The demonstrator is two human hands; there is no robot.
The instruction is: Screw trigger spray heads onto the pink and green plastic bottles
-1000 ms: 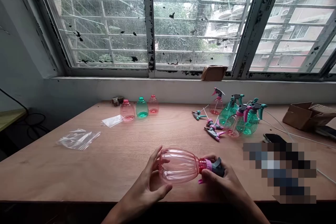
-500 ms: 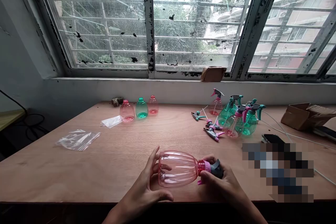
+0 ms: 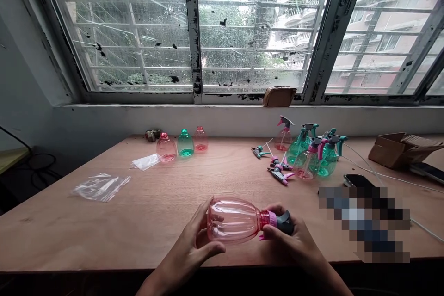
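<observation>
I hold a clear pink spray bottle (image 3: 234, 220) sideways just above the near edge of the wooden table (image 3: 194, 185). My left hand (image 3: 192, 245) wraps round the bottle's base, thumb under it and fingers behind it. My right hand (image 3: 294, 243) is closed on the grey and pink trigger head (image 3: 282, 223) at the bottle's neck. The neck points right.
Three headless bottles, two pink and one green (image 3: 185, 143), stand at the back left. Assembled spray bottles (image 3: 312, 152) and loose trigger heads (image 3: 279, 171) lie at the back right. Plastic bags (image 3: 100, 186) lie left; a cardboard box (image 3: 395, 148), cables and a phone (image 3: 357, 180) right.
The bottle stays in both hands at the same spot; the view has shifted slightly, and my left fingers have shifted a little on the base.
</observation>
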